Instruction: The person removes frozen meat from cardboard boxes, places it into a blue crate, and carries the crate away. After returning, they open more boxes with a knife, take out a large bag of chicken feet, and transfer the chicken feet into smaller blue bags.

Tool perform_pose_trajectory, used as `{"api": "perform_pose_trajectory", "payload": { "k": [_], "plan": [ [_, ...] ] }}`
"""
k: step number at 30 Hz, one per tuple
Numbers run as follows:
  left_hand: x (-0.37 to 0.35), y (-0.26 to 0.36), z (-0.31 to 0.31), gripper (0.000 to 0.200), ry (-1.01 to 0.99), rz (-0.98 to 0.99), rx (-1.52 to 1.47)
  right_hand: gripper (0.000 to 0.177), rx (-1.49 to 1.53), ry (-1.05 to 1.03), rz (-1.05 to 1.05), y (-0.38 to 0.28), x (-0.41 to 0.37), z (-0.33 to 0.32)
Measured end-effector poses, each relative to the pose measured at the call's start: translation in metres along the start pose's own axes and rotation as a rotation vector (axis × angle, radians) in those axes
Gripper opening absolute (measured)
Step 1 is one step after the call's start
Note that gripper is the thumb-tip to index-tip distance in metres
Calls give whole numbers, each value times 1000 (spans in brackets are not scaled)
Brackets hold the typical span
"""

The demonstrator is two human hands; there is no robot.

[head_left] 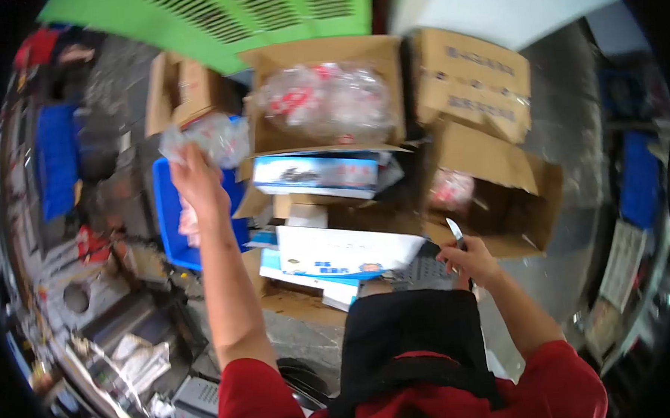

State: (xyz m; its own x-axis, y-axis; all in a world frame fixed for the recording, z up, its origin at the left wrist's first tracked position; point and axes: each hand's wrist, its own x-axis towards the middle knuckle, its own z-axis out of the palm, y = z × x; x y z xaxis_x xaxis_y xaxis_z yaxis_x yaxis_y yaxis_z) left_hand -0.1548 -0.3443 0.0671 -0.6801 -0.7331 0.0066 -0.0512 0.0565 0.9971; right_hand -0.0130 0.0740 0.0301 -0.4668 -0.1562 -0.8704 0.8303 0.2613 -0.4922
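Note:
My left hand (197, 181) is stretched forward and closed on a crumpled clear plastic bag (226, 139), above the back of a blue bin (170, 227). Something pink and white sits in that bin, partly covered by my forearm. On the right, my right hand (472, 263) grips a small knife (454, 231) with its blade pointing up and away. Beside that hand lies a white printed box (352, 247) on other flat boxes. A blue and white printed carton (315, 175) stands beyond it.
An open cardboard box (373, 50) holds clear bags with red print. To the right, another open carton (526, 215) contains a red and white bag (451, 189). A closed printed carton (472, 72) stands behind it, and a green vented panel (226, 34) borders the back.

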Motion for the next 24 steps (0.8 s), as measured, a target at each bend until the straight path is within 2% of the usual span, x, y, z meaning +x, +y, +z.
{"api": "perform_pose_trajectory", "payload": {
  "k": [1, 2, 3, 5, 6, 8, 10, 12, 13, 14, 15, 16, 17, 18, 20, 21, 23, 24],
  "plan": [
    [11, -13, 20, 10, -109, 92, 97, 19, 11, 7, 46, 7, -5, -18],
    [17, -29, 49, 15, -160, 274, 183, 19, 31, 83, 40, 15, -10, -31],
    [10, -32, 76, 25, -200, 371, 310, 20, 46, 156, 28, 24, -13, -43],
    [10, -77, 109, 34, -381, 466, 818, 18, 110, 296, 66, 45, -12, -74],
    [-1, -86, 120, 34, -407, 463, 810, 18, 124, 314, 81, 55, -7, -92],
    [-25, -94, 131, 41, -779, 498, 1279, 17, 27, 280, 85, 76, 16, -128],
    [-93, -64, 149, 38, -596, 725, 1007, 16, -111, 247, 184, 113, 63, -165],
    [-177, -42, 166, 30, -810, 81, 696, 20, -244, 118, 263, 121, 105, -189],
    [-212, -71, 164, 27, -1006, 79, 493, 26, -244, 99, 269, 134, 134, -198],
    [-259, -75, 178, 27, -1180, 163, 549, 32, -245, 76, 272, 149, 165, -205],
    [-297, -110, 186, 26, -1275, -242, 418, 32, -231, 51, 269, 156, 188, -210],
    [-328, -133, 205, 36, -1261, -368, 495, 42, -314, 98, 215, 161, 209, -211],
    [-345, -175, 222, 42, -1288, -350, 716, 51, -402, 147, 159, 168, 227, -211],
    [-352, -223, 237, 48, -1307, -325, 934, 51, -390, 132, 155, 182, 248, -207],
    [-361, -300, 250, 61, -1244, -149, 1423, 63, -146, 495, 107, 211, 286, -195],
    [-360, -306, 257, 61, -1244, -164, 1436, 63, -145, 479, 117, 210, 287, -191],
    [-355, -310, 266, 68, -973, -510, 1531, 71, 19, 299, 36, 201, 272, -191],
    [-356, -329, 261, 68, -975, -526, 1539, 64, 49, 267, 156, 218, 291, -189]
  ]
}}
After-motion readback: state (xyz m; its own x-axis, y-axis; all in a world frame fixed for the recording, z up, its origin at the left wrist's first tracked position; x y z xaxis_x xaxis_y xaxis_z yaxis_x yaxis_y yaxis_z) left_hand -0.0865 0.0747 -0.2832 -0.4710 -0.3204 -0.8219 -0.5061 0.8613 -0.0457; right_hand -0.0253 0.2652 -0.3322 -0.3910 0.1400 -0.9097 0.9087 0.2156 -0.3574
